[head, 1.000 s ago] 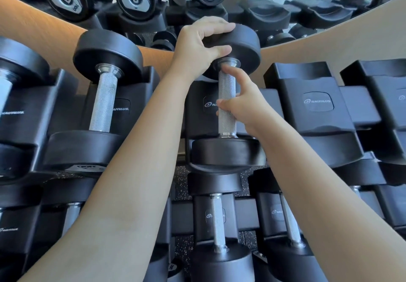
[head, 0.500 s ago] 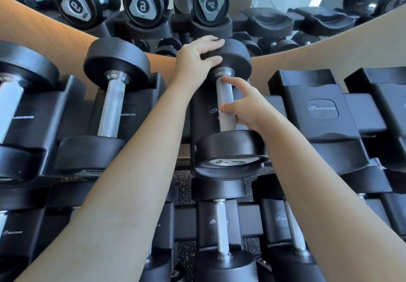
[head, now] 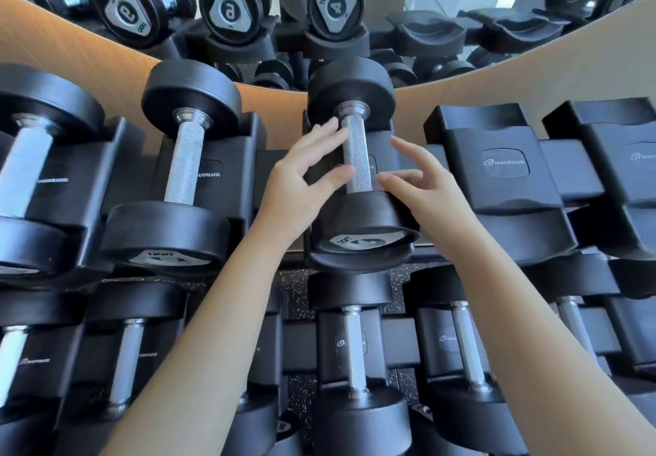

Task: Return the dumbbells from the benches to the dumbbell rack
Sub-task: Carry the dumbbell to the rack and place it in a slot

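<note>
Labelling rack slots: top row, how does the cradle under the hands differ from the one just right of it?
The middle cradle holds a dumbbell lying front to back; the right cradle holds nothing. The Nautilus logo shows fully on the right cradle, but the dumbbell's handle mostly hides it on the middle one. The open left hand and right hand flank the middle cradle; none are near the right one. Both are black moulded saddles.

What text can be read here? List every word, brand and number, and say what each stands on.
"NAUTILUS": badge on the empty cradle right of the dumbbell between the hands.
"NAUTILUS", partly hidden: cradle under the neighbouring dumbbell.
"4": mirrored end plate in the mirror.
"6": mirrored end plate beside it.
Third reflected plate: digit unclear.
Small lettering on those plates, near-end labels, lower-tier badges: too blurred.
</note>
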The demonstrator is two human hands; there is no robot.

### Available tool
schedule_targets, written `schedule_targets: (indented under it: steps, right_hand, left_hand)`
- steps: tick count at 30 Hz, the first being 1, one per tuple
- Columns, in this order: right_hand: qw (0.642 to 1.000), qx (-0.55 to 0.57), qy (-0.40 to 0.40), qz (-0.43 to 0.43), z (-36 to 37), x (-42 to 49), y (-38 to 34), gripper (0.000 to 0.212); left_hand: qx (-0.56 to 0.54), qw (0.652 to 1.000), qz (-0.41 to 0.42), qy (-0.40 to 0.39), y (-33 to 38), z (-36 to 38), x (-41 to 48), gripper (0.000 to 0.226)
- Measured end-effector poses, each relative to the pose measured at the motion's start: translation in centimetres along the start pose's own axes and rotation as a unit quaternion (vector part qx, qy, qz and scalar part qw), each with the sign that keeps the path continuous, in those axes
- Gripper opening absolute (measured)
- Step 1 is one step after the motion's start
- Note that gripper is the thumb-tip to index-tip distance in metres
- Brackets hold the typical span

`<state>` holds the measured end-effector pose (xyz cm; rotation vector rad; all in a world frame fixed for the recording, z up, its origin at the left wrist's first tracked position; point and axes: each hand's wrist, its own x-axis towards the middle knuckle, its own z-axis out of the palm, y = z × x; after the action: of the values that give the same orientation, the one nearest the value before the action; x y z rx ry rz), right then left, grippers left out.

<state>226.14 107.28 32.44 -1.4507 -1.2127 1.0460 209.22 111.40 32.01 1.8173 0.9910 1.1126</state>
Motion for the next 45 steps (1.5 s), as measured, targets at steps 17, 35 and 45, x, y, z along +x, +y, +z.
schedule_targets:
  steps: [17, 35, 45]
  right_hand:
    - [0.981, -0.156, 0.015, -0.114, 0.1, -4.7, 2.3, 0.051]
    - [0.996, 0.011, 0.059, -0.073, 1.2, -4.9, 3.3, 0.045]
    - [0.996, 0.006, 0.052, -0.07, 0.3, -5.2, 4.6, 0.047]
  left_hand:
    - [0.025, 0.999, -0.009, -0.02, 0.3, 1.3, -6.4, 0.051]
    - [0.101, 0.995, 0.001, -0.024, 0.1, 0.3, -4.1, 0.054]
    - [0.157, 0.987, 0.04, 0.008, 0.7, 1.8, -4.8, 0.05]
